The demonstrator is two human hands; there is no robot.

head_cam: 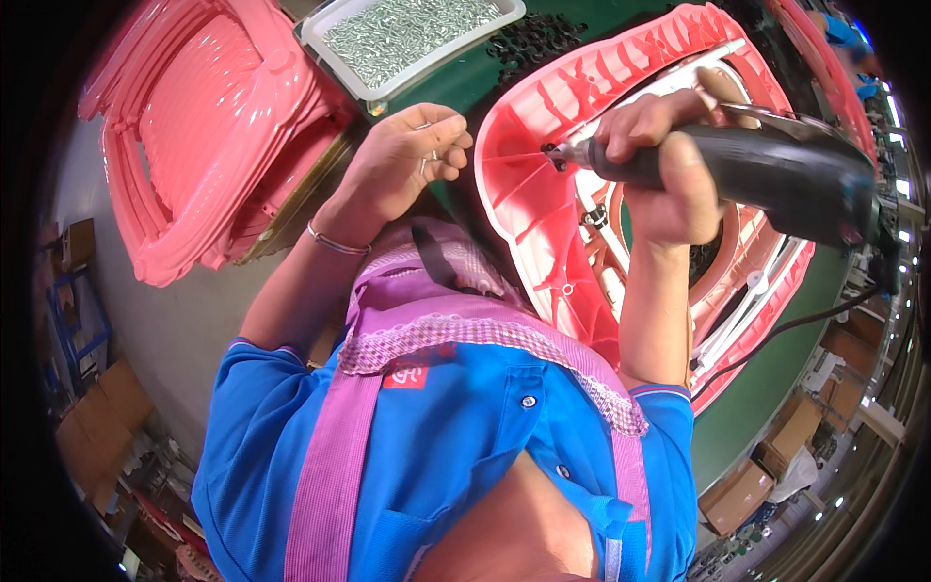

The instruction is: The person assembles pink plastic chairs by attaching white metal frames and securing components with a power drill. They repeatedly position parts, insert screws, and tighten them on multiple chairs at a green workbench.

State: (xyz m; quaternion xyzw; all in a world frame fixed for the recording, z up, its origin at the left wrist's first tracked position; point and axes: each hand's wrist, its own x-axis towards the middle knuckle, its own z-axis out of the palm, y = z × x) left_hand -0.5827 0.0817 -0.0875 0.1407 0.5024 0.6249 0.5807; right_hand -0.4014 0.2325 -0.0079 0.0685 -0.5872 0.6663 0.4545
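My right hand (665, 164) grips a black corded power screwdriver (771, 174), held level with its bit to the left. The tip meets a small black part (556, 156) on the ribbed underside of a pink plastic frame (525, 196). White metal tubes (607, 225) run across the inside of that frame. Left of it my left hand (418, 156) is raised, its fingers curled around several small metal screws (429, 156). The frame lies on a green work surface (778, 349).
At the top stands a white tray (378, 91) of screws, beside a pile of small black parts (534, 44). Stacked pink plastic frames (204, 131) stand at the left. The tool's black cable (793, 324) crosses the right side. Cardboard boxes (738, 495) lie at the lower right.
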